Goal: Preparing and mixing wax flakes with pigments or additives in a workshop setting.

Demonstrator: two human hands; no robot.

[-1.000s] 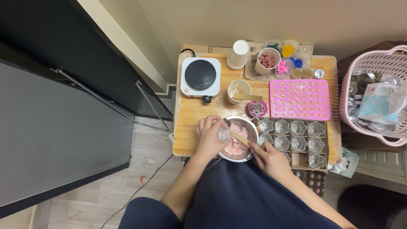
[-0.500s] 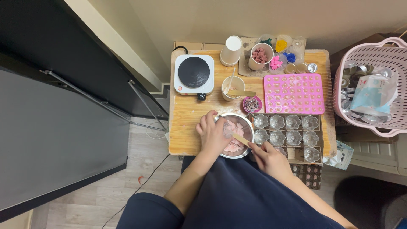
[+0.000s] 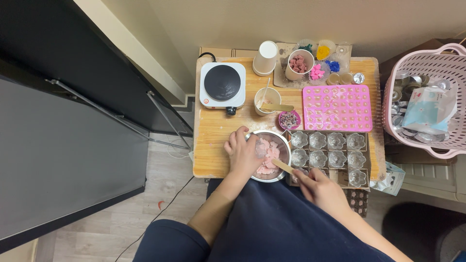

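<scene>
The left hand (image 3: 244,155) curls its fingers around the rim of the metal bowl (image 3: 268,155) on the table (image 3: 213,131), likely so the bowl does not slide. The right hand (image 3: 320,188) pinches a flat wooden stick (image 3: 283,166) tight in its fingers, with the far end down in the pink lumps (image 3: 268,151) inside the bowl. Just past those fingers sit small glass cups (image 3: 328,150) in a box.
</scene>
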